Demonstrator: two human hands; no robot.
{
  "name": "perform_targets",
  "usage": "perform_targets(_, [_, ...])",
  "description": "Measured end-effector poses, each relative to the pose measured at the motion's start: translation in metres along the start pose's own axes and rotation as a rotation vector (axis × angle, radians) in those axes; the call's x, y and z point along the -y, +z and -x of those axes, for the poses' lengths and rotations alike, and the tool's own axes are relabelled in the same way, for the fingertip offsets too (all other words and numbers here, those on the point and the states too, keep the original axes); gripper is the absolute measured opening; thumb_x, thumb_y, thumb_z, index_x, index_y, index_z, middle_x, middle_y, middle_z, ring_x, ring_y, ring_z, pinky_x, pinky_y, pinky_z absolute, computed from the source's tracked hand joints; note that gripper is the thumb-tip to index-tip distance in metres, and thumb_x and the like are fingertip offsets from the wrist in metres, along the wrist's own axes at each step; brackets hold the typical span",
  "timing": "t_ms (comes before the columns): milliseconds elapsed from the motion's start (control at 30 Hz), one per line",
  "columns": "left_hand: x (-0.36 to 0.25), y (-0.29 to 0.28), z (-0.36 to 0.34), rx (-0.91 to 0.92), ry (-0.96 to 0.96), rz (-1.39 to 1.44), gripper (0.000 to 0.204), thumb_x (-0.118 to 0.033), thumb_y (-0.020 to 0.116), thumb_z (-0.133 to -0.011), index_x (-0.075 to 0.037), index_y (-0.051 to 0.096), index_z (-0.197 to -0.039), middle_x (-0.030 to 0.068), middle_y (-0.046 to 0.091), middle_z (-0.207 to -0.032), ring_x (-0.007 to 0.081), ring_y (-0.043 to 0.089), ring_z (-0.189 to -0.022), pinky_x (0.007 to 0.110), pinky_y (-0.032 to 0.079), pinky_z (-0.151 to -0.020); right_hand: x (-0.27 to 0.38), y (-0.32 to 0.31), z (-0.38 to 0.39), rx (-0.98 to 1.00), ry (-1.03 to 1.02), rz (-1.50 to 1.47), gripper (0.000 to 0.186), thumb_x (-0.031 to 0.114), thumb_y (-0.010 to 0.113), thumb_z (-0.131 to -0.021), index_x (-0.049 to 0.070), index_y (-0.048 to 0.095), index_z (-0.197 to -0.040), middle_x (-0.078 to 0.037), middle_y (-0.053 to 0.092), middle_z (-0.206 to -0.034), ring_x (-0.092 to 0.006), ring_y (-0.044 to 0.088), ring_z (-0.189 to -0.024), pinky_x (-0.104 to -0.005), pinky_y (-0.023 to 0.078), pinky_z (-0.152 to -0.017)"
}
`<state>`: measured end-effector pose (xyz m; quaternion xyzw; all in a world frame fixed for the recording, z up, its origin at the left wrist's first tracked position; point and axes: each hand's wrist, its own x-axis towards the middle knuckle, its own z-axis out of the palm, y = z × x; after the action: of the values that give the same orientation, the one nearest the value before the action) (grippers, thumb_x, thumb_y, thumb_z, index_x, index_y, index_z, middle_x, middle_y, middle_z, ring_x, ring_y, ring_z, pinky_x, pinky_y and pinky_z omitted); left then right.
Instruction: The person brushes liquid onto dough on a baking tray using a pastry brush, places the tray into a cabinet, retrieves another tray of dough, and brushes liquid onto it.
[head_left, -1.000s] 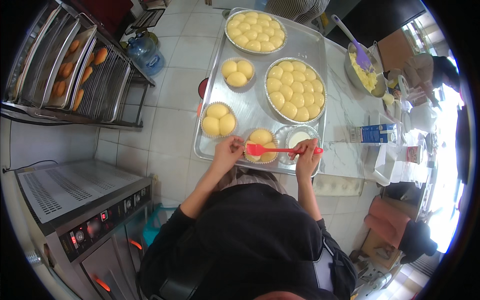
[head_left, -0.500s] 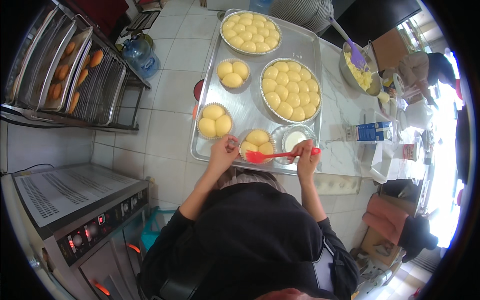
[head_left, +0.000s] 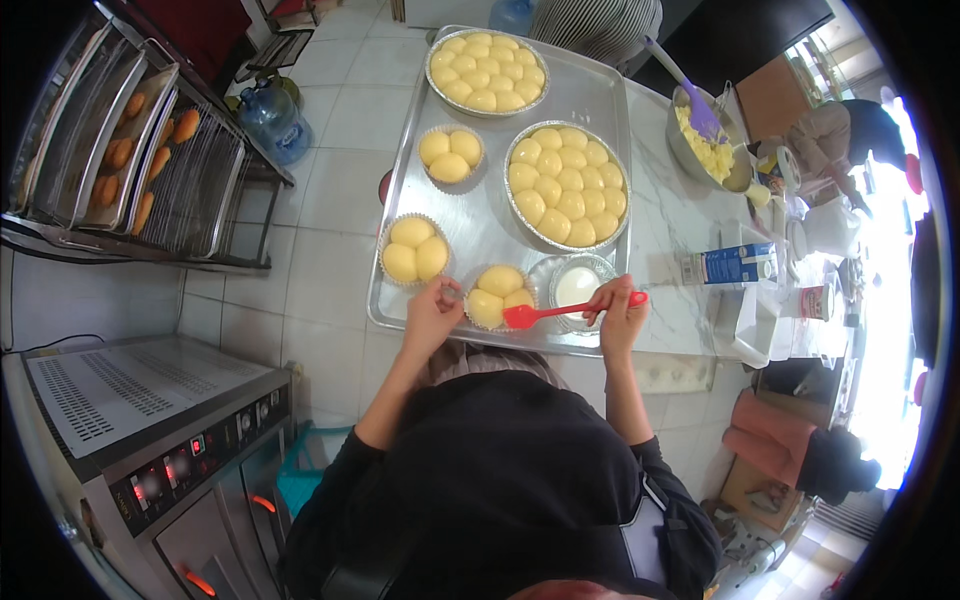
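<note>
A metal sheet tray (head_left: 394,205) holds two large foil pans (head_left: 565,185) of glossy dough balls and smaller fluted cups (head_left: 415,250) of three balls each. My right hand (head_left: 617,315) grips a red brush (head_left: 550,309) by its handle, its head on the lower right of the nearest cup of dough (head_left: 500,288). A dish of white liquid (head_left: 577,283) sits just beside that cup, partly under the handle. My left hand (head_left: 437,310) is pinched just left of the same cup; what is between its fingertips, if anything, I cannot make out.
A marble table (head_left: 665,250) bears a steel bowl of yellow filling (head_left: 705,150) with a purple spatula, a blue carton (head_left: 735,264) and plastic containers. To the left stand a rack of baked buns (head_left: 120,150), a water jug (head_left: 275,125) and a steel oven (head_left: 160,420).
The red brush head has moved rightward across the nearest cup of dough. The tray and both hands appear slightly further left and lower as the view shifts. My left hand stays pinched.
</note>
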<state>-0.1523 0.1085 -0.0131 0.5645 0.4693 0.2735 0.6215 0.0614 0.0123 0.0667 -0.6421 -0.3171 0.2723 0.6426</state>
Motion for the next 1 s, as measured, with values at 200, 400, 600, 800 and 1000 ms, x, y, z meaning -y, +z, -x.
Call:
perform_targets(200, [0.0,0.003,-0.003,0.015,-0.008,-0.036,0.02,0.0,0.055,-0.069,-0.002,0.051,-0.088,0.0055,0.058,-0.062,0.0093,0.057,-0.055,0.02,0.043,-0.05,-0.011,0.031,0.003,0.002,-0.063,-0.083,0.039,0.025,0.029,-0.091,0.001,0.038,-0.063,-0.01,0.047,-0.055,-0.0144,0.047,-0.039,-0.0236,0.04,-0.036])
perform_targets(400, [-0.002,-0.001,0.0,0.016,-0.025,0.013,0.021,-0.001,0.056,-0.068,-0.002,0.051,-0.088,0.006,0.058,-0.062,0.0099,0.057,-0.055,0.021,0.043,-0.05,-0.007,-0.005,0.01,0.048,-0.021,-0.029,0.037,0.022,0.032,-0.09,0.001,0.04,-0.062,-0.009,0.047,-0.054,-0.0127,0.047,-0.04,-0.0221,0.038,-0.036])
perform_targets(600, [-0.008,-0.001,0.0,0.074,-0.037,-0.056,0.022,0.0,0.056,-0.067,-0.002,0.05,-0.089,0.0063,0.057,-0.061,0.0107,0.057,-0.055,0.022,0.044,-0.05,-0.003,0.02,0.01,-0.132,-0.093,-0.09,0.038,0.025,0.03,-0.091,-0.001,0.038,-0.064,-0.011,0.046,-0.056,-0.0154,0.048,-0.04,-0.0236,0.039,-0.035])
perform_targets(800, [-0.012,-0.006,-0.006,0.178,-0.026,-0.117,0.025,-0.001,0.057,-0.067,-0.002,0.048,-0.091,0.0058,0.056,-0.059,0.0108,0.056,-0.052,0.023,0.043,-0.048,-0.002,-0.007,0.006,-0.155,-0.035,0.041,0.039,0.021,0.03,-0.091,0.001,0.043,-0.06,-0.008,0.05,-0.053,-0.0126,0.047,-0.041,-0.0234,0.039,-0.04])
perform_targets(1000, [-0.002,0.0,-0.022,0.278,-0.039,-0.084,0.024,-0.006,0.053,-0.075,-0.005,0.044,-0.098,0.0046,0.053,-0.06,0.01,0.052,-0.048,0.022,0.041,-0.043,-0.021,-0.018,0.012,-0.181,-0.042,-0.221,0.037,0.025,0.032,-0.09,0.003,0.044,-0.063,-0.006,0.048,-0.052,-0.0125,0.047,-0.042,-0.0235,0.039,-0.039])
